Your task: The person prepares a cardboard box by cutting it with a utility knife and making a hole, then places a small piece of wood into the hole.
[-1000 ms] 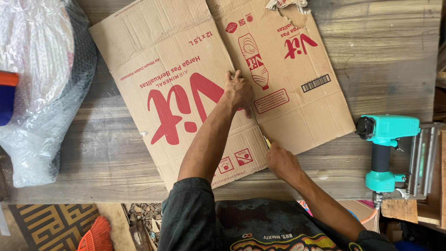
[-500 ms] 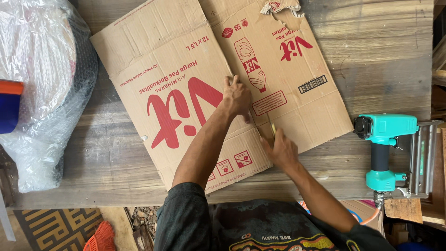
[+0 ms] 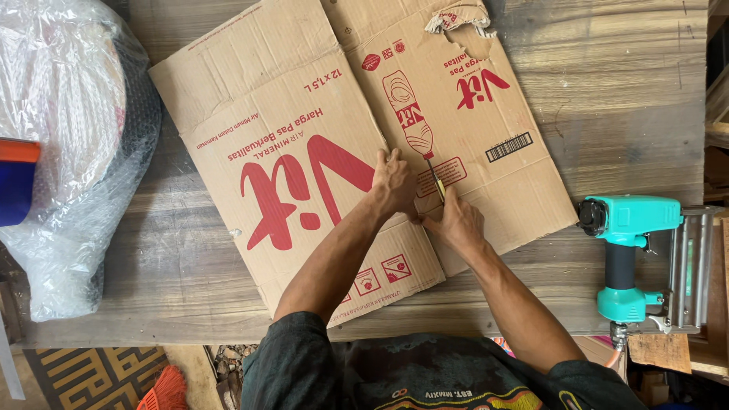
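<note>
A flattened brown cardboard box (image 3: 304,114) with red print lies on a wooden table (image 3: 623,91). My left hand (image 3: 393,184) presses flat on the cardboard beside a fold line, fingers together. My right hand (image 3: 456,222) grips a small yellow-handled knife (image 3: 438,184) whose blade rests on the fold line, just right of my left hand. Below the knife the cardboard is split along that line down to its near edge.
A teal pneumatic nail gun (image 3: 634,254) lies at the table's right edge. A large bundle of bubble wrap (image 3: 64,152) sits at the left, with a blue and orange object (image 3: 15,178) beside it. A patterned mat (image 3: 99,376) and an orange object (image 3: 163,391) are on the floor.
My right hand has moved the knife up the fold line, from near the cardboard's lower edge toward my left hand. The left hand has stayed pressing in place.
</note>
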